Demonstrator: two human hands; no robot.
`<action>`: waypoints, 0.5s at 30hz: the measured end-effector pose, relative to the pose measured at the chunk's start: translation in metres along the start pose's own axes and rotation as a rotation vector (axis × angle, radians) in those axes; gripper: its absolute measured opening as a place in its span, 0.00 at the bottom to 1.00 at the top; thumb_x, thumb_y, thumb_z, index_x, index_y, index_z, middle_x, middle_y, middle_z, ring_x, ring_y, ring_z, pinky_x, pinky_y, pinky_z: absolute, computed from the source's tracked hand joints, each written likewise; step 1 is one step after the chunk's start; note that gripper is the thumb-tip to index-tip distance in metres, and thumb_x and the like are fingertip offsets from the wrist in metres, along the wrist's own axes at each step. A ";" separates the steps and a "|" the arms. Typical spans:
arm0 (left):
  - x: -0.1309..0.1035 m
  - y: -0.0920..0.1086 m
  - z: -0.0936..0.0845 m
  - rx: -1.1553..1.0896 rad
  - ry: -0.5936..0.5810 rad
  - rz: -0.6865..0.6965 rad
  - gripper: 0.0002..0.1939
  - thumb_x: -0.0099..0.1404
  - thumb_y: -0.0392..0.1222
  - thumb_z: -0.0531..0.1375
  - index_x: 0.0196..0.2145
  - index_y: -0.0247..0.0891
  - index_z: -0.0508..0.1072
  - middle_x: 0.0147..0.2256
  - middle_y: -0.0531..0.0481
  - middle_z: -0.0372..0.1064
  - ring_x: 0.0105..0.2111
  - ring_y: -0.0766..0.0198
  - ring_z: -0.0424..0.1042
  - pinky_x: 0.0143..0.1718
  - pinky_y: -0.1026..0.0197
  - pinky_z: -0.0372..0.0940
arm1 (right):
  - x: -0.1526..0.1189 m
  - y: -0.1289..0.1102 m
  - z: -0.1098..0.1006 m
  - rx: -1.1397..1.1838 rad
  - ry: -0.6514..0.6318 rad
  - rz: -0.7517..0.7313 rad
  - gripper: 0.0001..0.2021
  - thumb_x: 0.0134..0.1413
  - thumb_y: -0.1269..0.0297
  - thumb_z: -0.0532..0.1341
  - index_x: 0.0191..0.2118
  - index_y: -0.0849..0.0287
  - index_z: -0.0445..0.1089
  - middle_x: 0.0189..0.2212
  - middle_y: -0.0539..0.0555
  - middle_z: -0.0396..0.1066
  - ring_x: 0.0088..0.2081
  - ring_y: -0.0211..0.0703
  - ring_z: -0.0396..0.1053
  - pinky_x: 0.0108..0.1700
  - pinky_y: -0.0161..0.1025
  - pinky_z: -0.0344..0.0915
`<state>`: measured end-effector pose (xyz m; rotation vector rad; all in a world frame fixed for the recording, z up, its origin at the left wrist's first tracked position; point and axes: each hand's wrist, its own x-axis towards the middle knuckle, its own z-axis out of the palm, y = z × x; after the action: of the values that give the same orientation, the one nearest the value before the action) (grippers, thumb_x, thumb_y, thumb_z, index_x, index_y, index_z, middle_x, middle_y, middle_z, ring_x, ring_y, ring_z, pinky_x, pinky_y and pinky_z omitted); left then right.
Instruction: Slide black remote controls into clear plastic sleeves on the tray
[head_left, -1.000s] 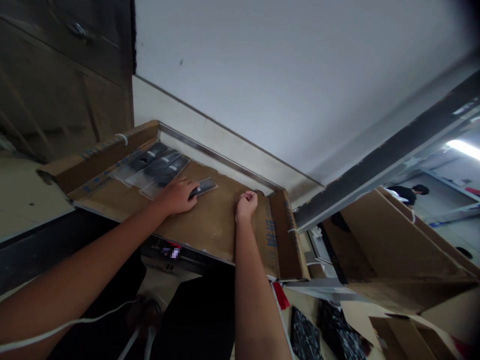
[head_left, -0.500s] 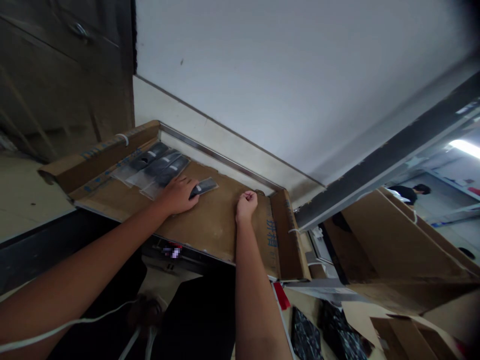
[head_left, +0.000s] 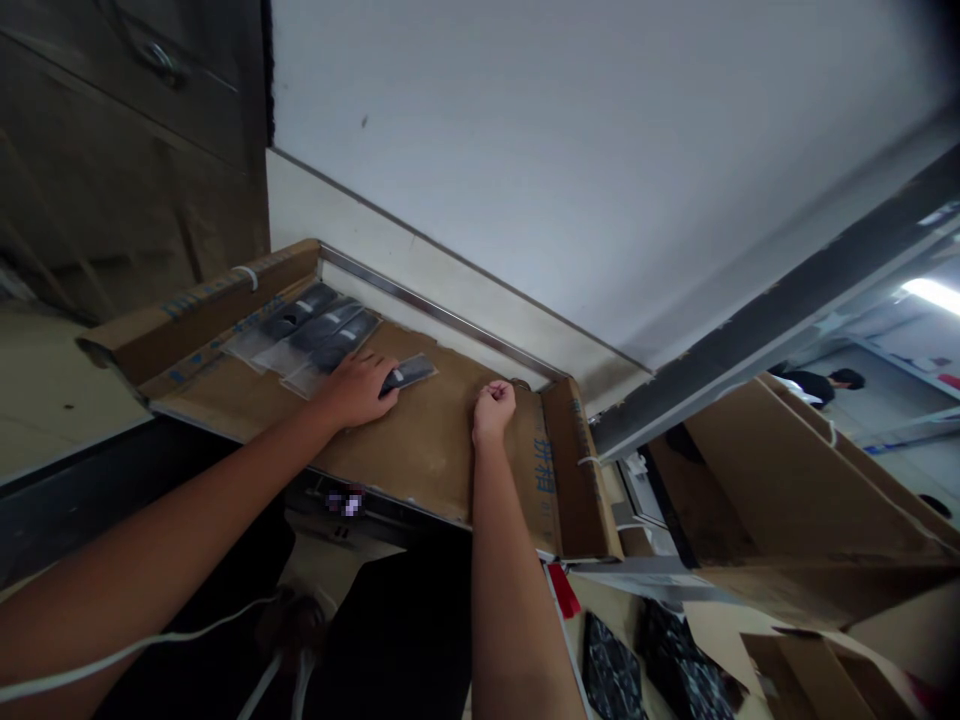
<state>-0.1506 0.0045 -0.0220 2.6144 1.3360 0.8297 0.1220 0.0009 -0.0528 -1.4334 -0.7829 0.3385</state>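
My left hand is closed on a dark item in a clear plastic sleeve, which sticks out to the right of my fingers. Beneath and behind that hand, several more dark items in clear bags overlap on the left part of a cardboard-lined tray. My right hand rests over the tray's right part with its fingers curled in; whatever it may hold is too small to make out.
Folded cardboard walls bound the tray at its sides. A pale panel rises behind it. At the right are a large cardboard box, dark patterned packages on the floor and a person farther off.
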 end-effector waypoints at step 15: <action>-0.001 -0.001 0.000 0.005 -0.005 0.000 0.16 0.66 0.45 0.57 0.50 0.38 0.70 0.46 0.40 0.73 0.51 0.48 0.69 0.54 0.47 0.60 | -0.004 -0.005 0.001 0.063 -0.029 0.031 0.11 0.39 0.67 0.54 0.34 0.54 0.59 0.25 0.45 0.66 0.28 0.38 0.68 0.32 0.33 0.63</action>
<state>-0.1514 0.0042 -0.0229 2.6191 1.3382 0.8198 0.1174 -0.0014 -0.0492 -1.3850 -0.7680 0.4054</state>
